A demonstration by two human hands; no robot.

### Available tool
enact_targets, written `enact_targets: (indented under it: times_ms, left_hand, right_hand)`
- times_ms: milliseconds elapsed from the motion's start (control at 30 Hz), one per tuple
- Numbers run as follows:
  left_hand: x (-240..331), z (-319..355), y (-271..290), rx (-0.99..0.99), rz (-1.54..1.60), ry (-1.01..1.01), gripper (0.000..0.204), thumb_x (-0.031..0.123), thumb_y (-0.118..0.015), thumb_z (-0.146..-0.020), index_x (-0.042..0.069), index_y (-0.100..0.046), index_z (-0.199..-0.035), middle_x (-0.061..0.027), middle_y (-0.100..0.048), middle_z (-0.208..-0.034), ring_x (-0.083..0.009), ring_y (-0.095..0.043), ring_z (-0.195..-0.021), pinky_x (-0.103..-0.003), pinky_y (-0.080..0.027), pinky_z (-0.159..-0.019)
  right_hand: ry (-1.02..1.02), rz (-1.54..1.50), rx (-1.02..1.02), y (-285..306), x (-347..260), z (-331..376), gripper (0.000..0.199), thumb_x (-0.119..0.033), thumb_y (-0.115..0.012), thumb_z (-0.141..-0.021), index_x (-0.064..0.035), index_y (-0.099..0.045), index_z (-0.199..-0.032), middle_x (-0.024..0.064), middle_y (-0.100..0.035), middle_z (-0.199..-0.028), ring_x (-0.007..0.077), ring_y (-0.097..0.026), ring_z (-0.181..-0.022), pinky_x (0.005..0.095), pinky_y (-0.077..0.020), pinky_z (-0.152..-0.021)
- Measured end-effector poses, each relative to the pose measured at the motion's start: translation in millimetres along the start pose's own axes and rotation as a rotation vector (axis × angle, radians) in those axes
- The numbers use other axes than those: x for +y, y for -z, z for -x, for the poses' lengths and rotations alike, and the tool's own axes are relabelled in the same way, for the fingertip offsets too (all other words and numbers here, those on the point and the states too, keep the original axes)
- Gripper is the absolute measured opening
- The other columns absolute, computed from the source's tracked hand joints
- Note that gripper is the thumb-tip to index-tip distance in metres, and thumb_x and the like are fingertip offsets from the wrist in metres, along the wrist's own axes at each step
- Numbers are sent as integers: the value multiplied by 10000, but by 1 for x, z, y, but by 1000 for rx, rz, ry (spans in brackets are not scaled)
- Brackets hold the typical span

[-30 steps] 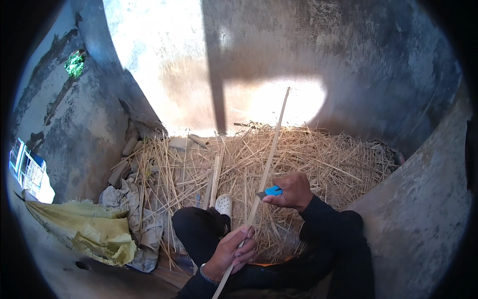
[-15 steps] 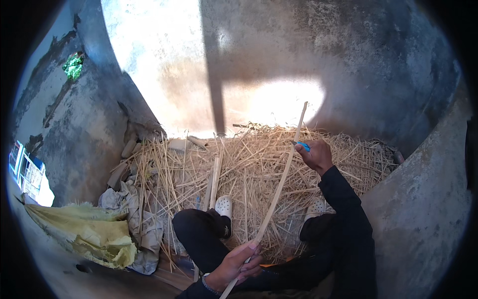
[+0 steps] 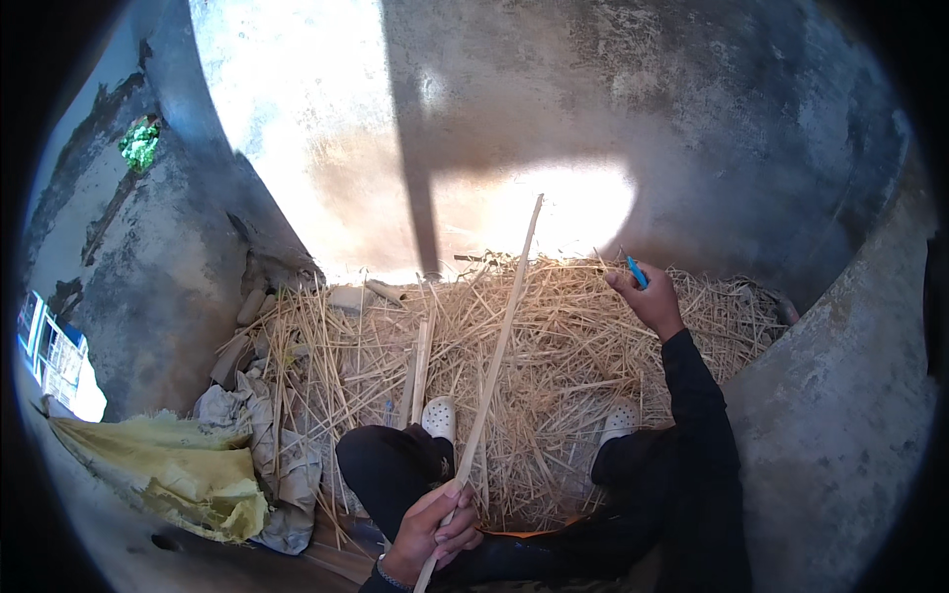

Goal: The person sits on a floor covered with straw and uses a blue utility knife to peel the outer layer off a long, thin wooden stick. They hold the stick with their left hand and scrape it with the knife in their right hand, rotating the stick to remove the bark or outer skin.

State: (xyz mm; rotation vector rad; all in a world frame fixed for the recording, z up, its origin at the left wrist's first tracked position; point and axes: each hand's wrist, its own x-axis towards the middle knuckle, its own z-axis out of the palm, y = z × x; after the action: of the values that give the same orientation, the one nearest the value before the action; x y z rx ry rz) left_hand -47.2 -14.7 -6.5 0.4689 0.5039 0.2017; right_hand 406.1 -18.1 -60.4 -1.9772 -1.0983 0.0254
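My left hand point(image 3: 433, 529) grips the near end of a long pale stick point(image 3: 494, 366) that slants up and away over a heap of straw point(image 3: 554, 366). My right hand point(image 3: 647, 296) is stretched out to the right of the stick, away from it, closed on a small blue-handled tool point(image 3: 636, 272). I am seated, with dark trousers and two white shoes point(image 3: 440, 417) resting on the straw.
Grey concrete walls point(image 3: 692, 148) enclose the straw on all sides. A yellow sack point(image 3: 168, 469) and crumpled pale sacks point(image 3: 262, 455) lie at the lower left. Some flat wooden slats point(image 3: 417, 371) lie in the straw.
My right hand, with the blue tool, slid up along the stick from its middle to its far end, then came off to the right. The left hand kept its hold.
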Motion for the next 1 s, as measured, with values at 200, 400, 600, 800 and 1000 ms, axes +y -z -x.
enact_targets:
  times_ms: [200, 400, 600, 800, 1000]
  left_hand:
    - [6, 1, -9, 24, -71, -29, 191, 270, -377, -1032, 106, -432, -950, 67, -329, -496, -64, -347, -354, -255, -388, -587]
    - [3, 1, -8, 20, -57, -6, 194, 272, -370, -1035, 109, -432, -951, 73, -329, -497, -58, -355, -358, -254, -382, -586]
    - [1, 0, -12, -18, -23, 28, 211, 294, -360, -1044, 116, -428, -953, 75, -333, -512, -52, -326, -367, -233, -343, -567]
    - [-2, -3, -8, -125, 126, 56, 202, 282, -334, -1049, 120, -424, -970, 79, -335, -518, -50, -325, -371, -225, -324, -570]
    - [-7, -7, -9, -147, 238, 64, 197, 279, -327, -1041, 126, -395, -937, 99, -358, -489, -42, -381, -353, -224, -323, -491]
  right_hand:
    - [-67, -188, -38, -14, -2, 8, 301, -281, -729, -852, -32, -610, -730, 45, -528, -613, 150, -490, -559, 343, -399, -549]
    - [-44, -143, -68, -19, -15, 13, 301, -282, -713, -854, -39, -603, -715, 49, -528, -605, 172, -494, -542, 359, -402, -542]
    - [242, 78, -81, -30, -41, 30, 179, -174, -691, -844, -50, -582, -774, 109, -567, -611, 287, -548, -526, 381, -403, -511]
    - [329, 42, -108, -35, -61, 41, 123, -161, -664, -827, -76, -593, -880, 129, -606, -669, 329, -623, -617, 421, -457, -549]
    - [325, 41, -87, -39, -60, 43, 132, -171, -656, -824, -107, -590, -919, 117, -616, -689, 326, -621, -626, 440, -456, -560]
